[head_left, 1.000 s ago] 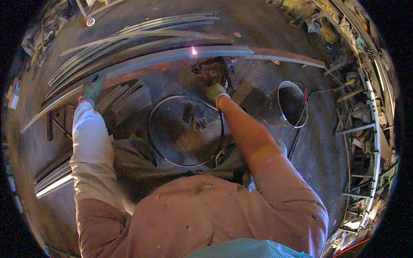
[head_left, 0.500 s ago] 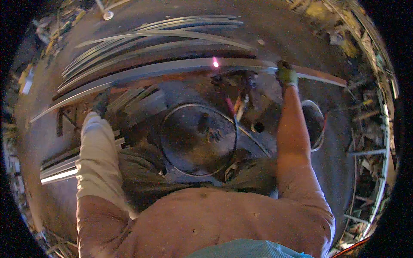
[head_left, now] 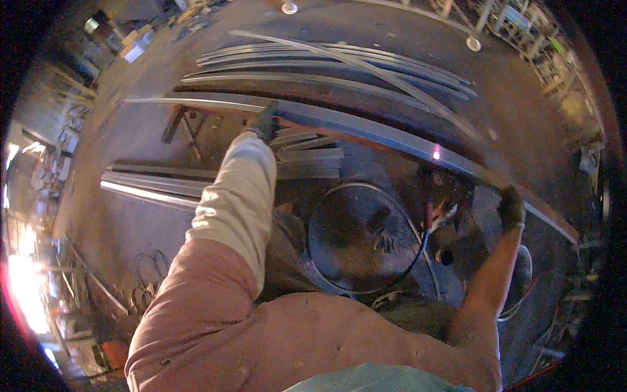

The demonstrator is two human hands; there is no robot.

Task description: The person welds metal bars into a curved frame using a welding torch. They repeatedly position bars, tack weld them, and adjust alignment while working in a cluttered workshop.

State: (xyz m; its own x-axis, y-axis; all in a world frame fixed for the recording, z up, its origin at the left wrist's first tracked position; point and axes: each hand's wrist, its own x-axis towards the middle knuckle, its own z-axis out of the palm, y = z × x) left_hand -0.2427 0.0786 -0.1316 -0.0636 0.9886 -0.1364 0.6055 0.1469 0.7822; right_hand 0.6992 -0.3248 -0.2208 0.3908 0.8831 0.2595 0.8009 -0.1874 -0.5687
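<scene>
A long grey metal bar (head_left: 366,127) runs across in front of me, slanting down to the right, with rusty brown along its near side. My left hand (head_left: 264,122), in a dark glove, is closed on the bar left of centre. Farther along to the right, my right hand (head_left: 511,208), also gloved, grips the same bar near its right-hand part; its fingers are partly in shadow. Between the two hands, a small bright pinkish spot (head_left: 436,153) glows at the bar, above a dark, indistinct fixture.
Several loose metal strips (head_left: 307,80) lie on the floor beyond the bar. Short flat pieces (head_left: 313,163) are stacked near my left hand, with more lengths (head_left: 153,189) at the left. A looped cable (head_left: 310,243) lies before me, beside a dark round opening (head_left: 444,256).
The view has swung left, so the bar and floor strips appear farther right and more slanted. Both hands stay on the bar at about the same places.
</scene>
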